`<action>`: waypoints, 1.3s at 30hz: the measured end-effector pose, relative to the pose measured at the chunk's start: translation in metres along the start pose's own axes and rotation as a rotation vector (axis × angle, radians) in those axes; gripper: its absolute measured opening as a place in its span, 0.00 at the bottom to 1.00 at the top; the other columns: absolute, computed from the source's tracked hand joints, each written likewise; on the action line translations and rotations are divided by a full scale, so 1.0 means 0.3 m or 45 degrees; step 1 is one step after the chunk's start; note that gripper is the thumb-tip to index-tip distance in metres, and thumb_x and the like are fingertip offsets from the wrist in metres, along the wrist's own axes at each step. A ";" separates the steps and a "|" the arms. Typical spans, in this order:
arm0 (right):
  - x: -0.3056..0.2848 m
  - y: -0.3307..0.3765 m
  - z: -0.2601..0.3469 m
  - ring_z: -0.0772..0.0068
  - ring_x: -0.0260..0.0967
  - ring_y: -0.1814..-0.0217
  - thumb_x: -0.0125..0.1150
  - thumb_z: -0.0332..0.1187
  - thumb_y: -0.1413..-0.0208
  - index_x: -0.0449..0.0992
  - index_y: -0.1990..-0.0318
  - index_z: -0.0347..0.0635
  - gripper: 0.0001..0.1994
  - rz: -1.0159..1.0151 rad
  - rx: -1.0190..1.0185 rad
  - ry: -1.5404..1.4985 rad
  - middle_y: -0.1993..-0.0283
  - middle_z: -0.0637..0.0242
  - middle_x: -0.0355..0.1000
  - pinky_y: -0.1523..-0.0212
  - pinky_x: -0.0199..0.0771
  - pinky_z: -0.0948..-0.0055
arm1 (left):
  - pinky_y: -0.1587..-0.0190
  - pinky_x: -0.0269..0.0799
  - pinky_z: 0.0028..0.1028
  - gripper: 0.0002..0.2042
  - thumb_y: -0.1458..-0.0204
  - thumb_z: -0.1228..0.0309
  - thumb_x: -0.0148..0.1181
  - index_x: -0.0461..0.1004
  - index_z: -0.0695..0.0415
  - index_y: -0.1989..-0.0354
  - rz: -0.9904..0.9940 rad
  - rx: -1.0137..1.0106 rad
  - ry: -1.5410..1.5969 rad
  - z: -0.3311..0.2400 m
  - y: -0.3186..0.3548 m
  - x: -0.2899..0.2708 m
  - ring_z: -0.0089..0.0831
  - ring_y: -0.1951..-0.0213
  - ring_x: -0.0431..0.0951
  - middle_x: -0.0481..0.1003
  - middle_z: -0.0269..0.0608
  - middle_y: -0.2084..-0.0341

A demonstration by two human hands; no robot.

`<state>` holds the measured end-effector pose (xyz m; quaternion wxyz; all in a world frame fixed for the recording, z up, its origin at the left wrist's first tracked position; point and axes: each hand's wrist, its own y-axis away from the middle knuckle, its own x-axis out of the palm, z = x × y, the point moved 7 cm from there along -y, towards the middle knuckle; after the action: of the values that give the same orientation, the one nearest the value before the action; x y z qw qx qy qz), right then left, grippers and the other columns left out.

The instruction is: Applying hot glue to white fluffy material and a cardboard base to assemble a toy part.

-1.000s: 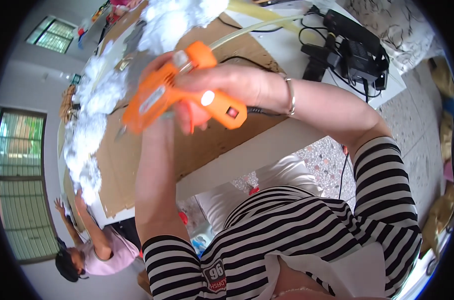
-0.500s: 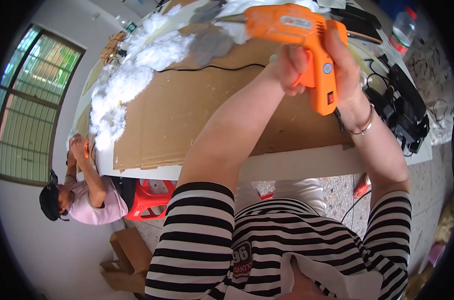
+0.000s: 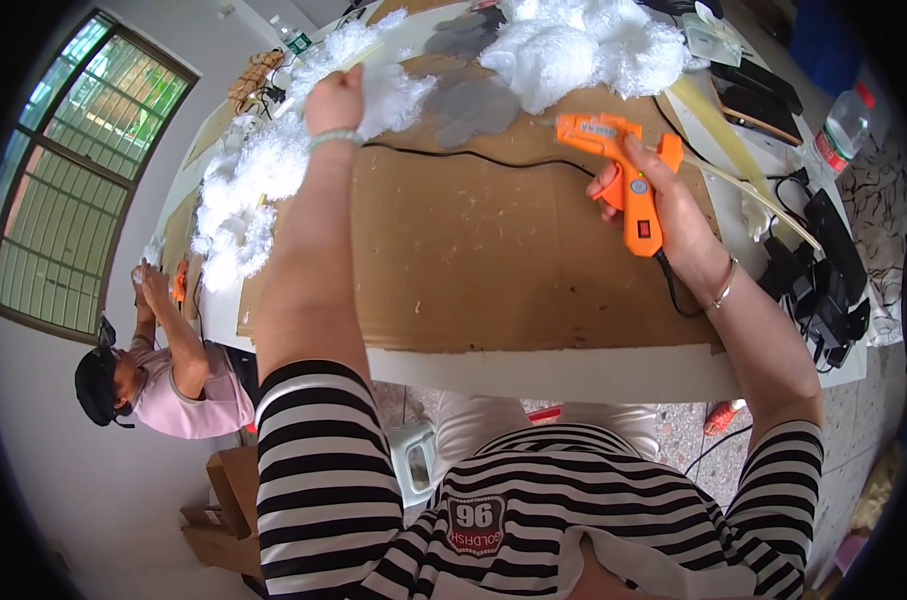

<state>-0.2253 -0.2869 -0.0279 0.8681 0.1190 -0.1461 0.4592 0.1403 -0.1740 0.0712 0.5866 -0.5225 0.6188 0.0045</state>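
**Glue gun poised over a half-covered cardboard sheet**

The right hand [image 3: 664,205] was wrapped around the grip of an orange hot-glue gun [image 3: 624,165], its fingers curled shut about the handle, with the nozzle aimed left toward the grey patches [image 3: 469,100] on the cardboard sheet [image 3: 494,250]. A black cord [image 3: 474,158] trailed across the board from the left hand's side toward the gun. The left hand [image 3: 334,100] was closed in a fist on a tuft of white fluffy stuffing [image 3: 389,90] at the sheet's far edge, pressing or pinching it; which of the two could not be told.

White stuffing lay banked along the far and left edges, and more was heaped at the top right [image 3: 584,50]. By my reading the border was partly covered, while the broad brown middle remained bare and the grey patches uncovered.

Beyond, a plastic bottle [image 3: 842,130] and black power adapters [image 3: 824,270] sat at the right; another person [image 3: 164,380] worked at the left.
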 end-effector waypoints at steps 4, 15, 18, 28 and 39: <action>-0.005 -0.006 -0.013 0.74 0.67 0.72 0.42 0.55 0.39 0.71 0.69 0.41 0.25 0.017 0.047 0.055 0.69 0.62 0.72 0.65 0.68 0.75 | 0.57 0.73 0.39 0.09 0.51 0.65 0.58 0.80 0.54 0.65 0.048 0.202 -0.214 0.111 -0.052 -0.001 0.46 0.64 0.78 0.78 0.50 0.68; 0.010 -0.011 -0.012 0.71 0.67 0.68 0.35 0.52 0.35 0.71 0.68 0.40 0.25 0.015 0.089 0.111 0.67 0.61 0.71 0.62 0.68 0.73 | 0.55 0.73 0.33 0.07 0.57 0.71 0.62 0.81 0.49 0.69 0.446 0.406 -0.129 0.159 -0.185 0.283 0.43 0.62 0.78 0.79 0.43 0.69; -0.003 -0.013 -0.019 0.71 0.68 0.68 0.39 0.53 0.37 0.72 0.66 0.40 0.24 0.040 0.072 0.102 0.67 0.62 0.72 0.62 0.69 0.73 | 0.59 0.73 0.29 0.06 0.55 0.70 0.62 0.82 0.53 0.69 0.374 0.276 0.132 0.144 -0.211 0.230 0.36 0.67 0.79 0.80 0.42 0.72; 0.008 0.007 -0.022 0.73 0.68 0.69 0.39 0.54 0.37 0.71 0.67 0.40 0.24 0.064 0.042 0.167 0.68 0.62 0.71 0.63 0.69 0.75 | 0.73 0.66 0.16 0.06 0.52 0.72 0.56 0.75 0.61 0.73 0.340 -0.157 1.294 0.008 -0.103 -0.088 0.19 0.81 0.65 0.70 0.29 0.80; 0.005 -0.013 0.023 0.74 0.69 0.71 0.47 0.51 0.39 0.70 0.58 0.40 0.20 0.075 -0.075 0.121 0.68 0.62 0.73 0.67 0.70 0.75 | 0.69 0.74 0.25 0.09 0.45 0.70 0.51 0.71 0.62 0.61 0.826 -0.517 1.758 0.052 0.332 -0.063 0.28 0.71 0.76 0.76 0.39 0.70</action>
<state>-0.2224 -0.2904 -0.0211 0.8633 0.0670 -0.1217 0.4851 0.0823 -0.1070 0.0195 -0.0680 -0.2974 0.9516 -0.0371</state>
